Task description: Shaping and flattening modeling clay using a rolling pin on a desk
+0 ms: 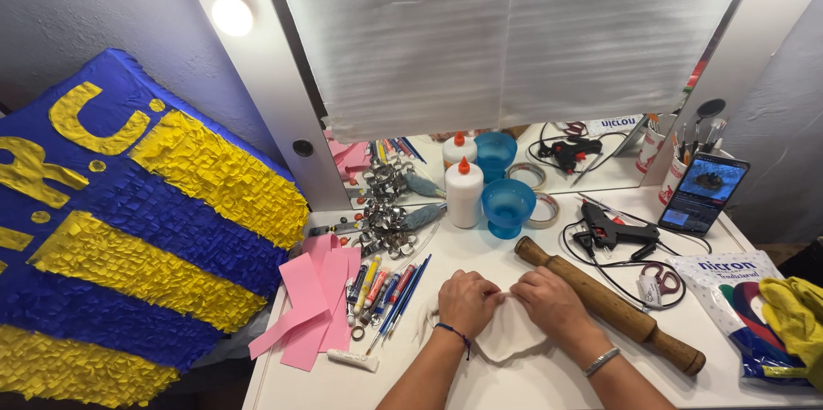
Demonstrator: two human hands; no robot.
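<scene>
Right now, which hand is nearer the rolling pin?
Right. The right hand rests on the white dough just beside the rolling pin, almost touching it. The left hand is further away, on the dough's far side.

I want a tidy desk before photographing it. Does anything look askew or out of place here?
Mostly clutter. Pink paper strips overhang the table's left edge, and a paint tube lies apart from the others. Both hands press white dough; nothing spilled.

Two bare forearms, no sleeves. The left hand [467, 301] carries a thin dark cord bracelet at the wrist. The right hand [551, 300] carries a silver link bracelet at the wrist.
</scene>
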